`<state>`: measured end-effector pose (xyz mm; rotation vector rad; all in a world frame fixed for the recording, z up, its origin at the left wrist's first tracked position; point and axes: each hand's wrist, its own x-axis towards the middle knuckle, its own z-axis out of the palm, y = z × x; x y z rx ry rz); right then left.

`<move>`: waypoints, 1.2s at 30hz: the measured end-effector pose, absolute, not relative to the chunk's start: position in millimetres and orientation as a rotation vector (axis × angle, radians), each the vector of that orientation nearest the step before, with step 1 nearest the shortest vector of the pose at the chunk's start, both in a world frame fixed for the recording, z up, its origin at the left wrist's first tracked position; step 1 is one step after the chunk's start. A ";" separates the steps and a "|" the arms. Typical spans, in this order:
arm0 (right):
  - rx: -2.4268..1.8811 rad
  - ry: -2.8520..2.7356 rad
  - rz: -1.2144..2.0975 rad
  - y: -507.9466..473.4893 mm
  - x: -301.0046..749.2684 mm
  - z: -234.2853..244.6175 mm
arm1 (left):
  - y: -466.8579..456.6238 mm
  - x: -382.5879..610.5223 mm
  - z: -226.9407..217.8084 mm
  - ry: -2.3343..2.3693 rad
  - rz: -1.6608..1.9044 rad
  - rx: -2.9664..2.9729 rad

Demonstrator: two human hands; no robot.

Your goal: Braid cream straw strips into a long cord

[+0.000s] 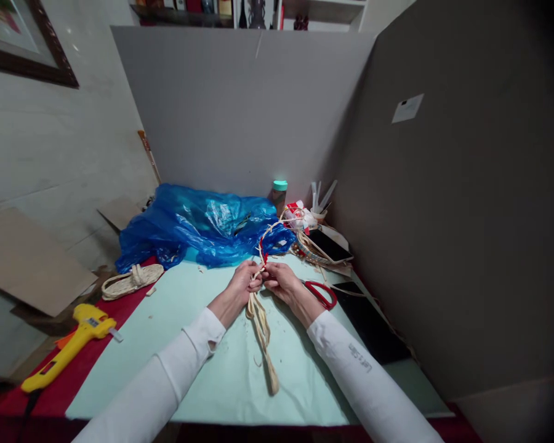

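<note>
Both my hands meet at the middle of the pale green sheet (203, 363). My left hand (244, 281) and my right hand (281, 280) are closed, pinching a bundle of flat cream straw strips (261, 326). The loose ends of the strips trail toward me across the sheet. Above my fingers the strips continue as a thin braided loop with a red strand (264, 246) arching up and to the right.
Red-handled scissors (322, 294) lie beside my right wrist. A yellow glue gun (69, 344) rests on the red cloth at left, near a coiled straw bundle (132, 280). A crumpled blue plastic bag (198, 224), a jar (279, 195) and a phone (330, 245) sit behind. Grey boards wall the back and right.
</note>
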<state>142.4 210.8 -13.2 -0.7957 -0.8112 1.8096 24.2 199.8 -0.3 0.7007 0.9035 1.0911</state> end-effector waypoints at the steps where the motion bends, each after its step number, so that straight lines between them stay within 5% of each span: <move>1: -0.819 -0.807 1.803 210.7 142.1 -12.2 | 199.3 24.4 -1.2 0.910 1.111 0.709; 17: -0.911 -0.517 1.293 178.8 117.5 -17.5 | 194.2 29.4 -6.5 0.986 1.127 0.872; 27: -0.794 -0.494 1.384 175.9 139.2 -8.3 | 191.1 31.9 -8.4 1.044 1.089 0.971; 36: -1.003 -1.056 1.160 153.9 140.3 -13.4 | 189.0 39.2 -16.5 1.166 1.148 1.037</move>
